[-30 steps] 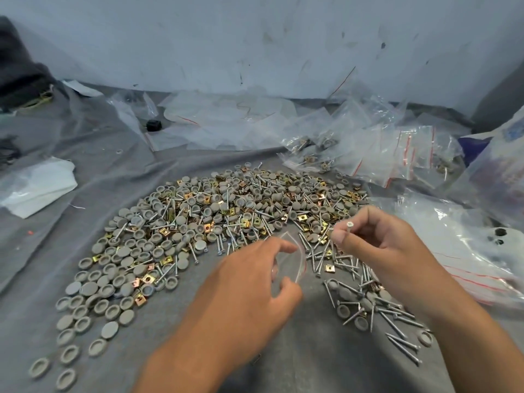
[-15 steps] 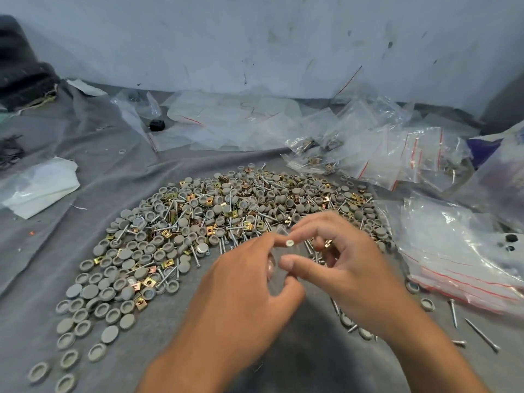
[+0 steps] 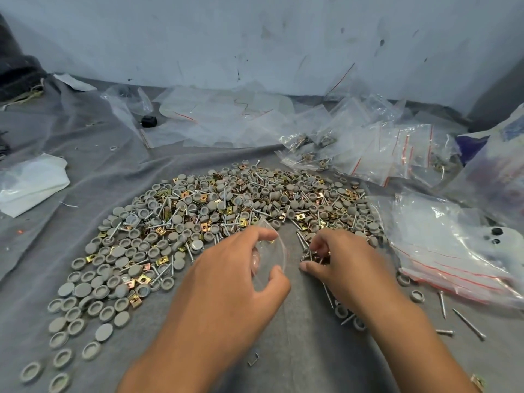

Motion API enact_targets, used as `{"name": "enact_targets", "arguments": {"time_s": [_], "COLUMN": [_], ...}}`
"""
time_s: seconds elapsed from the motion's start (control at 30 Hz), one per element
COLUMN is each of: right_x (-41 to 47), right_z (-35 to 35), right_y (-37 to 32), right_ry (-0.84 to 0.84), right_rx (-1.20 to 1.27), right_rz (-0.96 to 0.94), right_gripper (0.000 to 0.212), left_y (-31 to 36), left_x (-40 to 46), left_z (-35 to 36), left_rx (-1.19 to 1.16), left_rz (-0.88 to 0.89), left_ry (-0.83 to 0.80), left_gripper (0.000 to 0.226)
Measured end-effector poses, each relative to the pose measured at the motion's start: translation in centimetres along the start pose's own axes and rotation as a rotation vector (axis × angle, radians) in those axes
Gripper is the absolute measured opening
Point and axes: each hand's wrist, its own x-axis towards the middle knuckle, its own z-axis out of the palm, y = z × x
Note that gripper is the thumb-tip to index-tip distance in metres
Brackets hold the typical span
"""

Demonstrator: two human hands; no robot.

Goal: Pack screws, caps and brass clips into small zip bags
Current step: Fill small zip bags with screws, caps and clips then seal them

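Observation:
A wide heap of grey caps, brass clips and screws (image 3: 215, 211) lies on the grey cloth (image 3: 297, 350) in front of me. My left hand (image 3: 235, 282) pinches a small clear zip bag (image 3: 273, 251) between finger and thumb, its mouth held apart and facing right. My right hand (image 3: 337, 259) is down on a cluster of screws (image 3: 307, 245) just right of the bag, fingers curled over them; whether it grips any is hidden. Loose grey caps (image 3: 85, 302) trail off to the lower left.
Filled zip bags (image 3: 357, 154) are piled at the back right, and a stack of empty red-striped bags (image 3: 453, 251) lies on the right. Large clear plastic sheets (image 3: 221, 120) lie at the back. A white bag (image 3: 31, 182) sits at the left. Stray screws (image 3: 467, 324) lie lower right.
My right hand held a screw over the bag's mouth; it has since dropped to the right onto the screws on the cloth. The left hand keeps the bag in place.

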Motion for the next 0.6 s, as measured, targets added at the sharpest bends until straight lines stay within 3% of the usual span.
{"name": "enact_targets", "arguments": {"time_s": [0.1, 0.4, 0.6], "right_x": [-0.2, -0.7, -0.8], "right_z": [0.0, -0.7, -0.9], "right_y": [-0.1, 0.0, 0.1], "right_ry": [-0.025, -0.089, -0.061], "right_rx": [0.078, 0.24, 0.098], "right_rz": [0.019, 0.108, 0.131], "right_gripper": [0.022, 0.034, 0.024], "left_y": [0.2, 0.7, 0.5], "left_x": [-0.1, -0.7, -0.8], "left_z": [-0.1, -0.2, -0.2], "left_rx": [0.015, 0.018, 0.016], "left_rz": [-0.003, -0.02, -0.021], "left_ry": [0.011, -0.019, -0.043], "left_gripper": [0.048, 0.042, 0.04]}}
